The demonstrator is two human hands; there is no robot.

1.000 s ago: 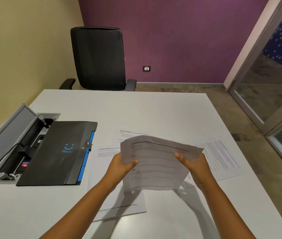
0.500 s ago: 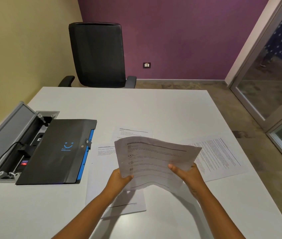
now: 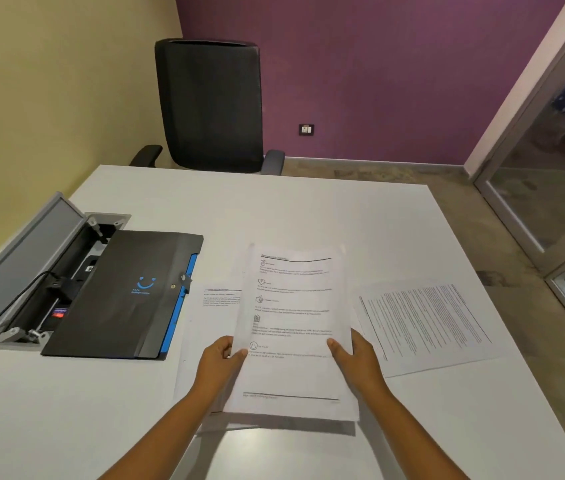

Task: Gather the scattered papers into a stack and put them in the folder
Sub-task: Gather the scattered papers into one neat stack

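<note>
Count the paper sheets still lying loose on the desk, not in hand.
2 visible: one sheet right of the held papers, one sheet partly under them beside the folder. More may be hidden beneath the held papers.

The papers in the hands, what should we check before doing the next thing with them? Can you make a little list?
1. Both hands hold the held papers: ok. The left hand and right hand grip the side edges.
2. Held papers are straight: ok, they look flat with long sides upright.
3. All papers gathered: not ok. The dense-text sheet lies on the table to the right, and the left sheet lies partly under the held ones.
4. Folder is open: not ok, it lies closed.
5. How many sheets are held: cannot tell.
</note>
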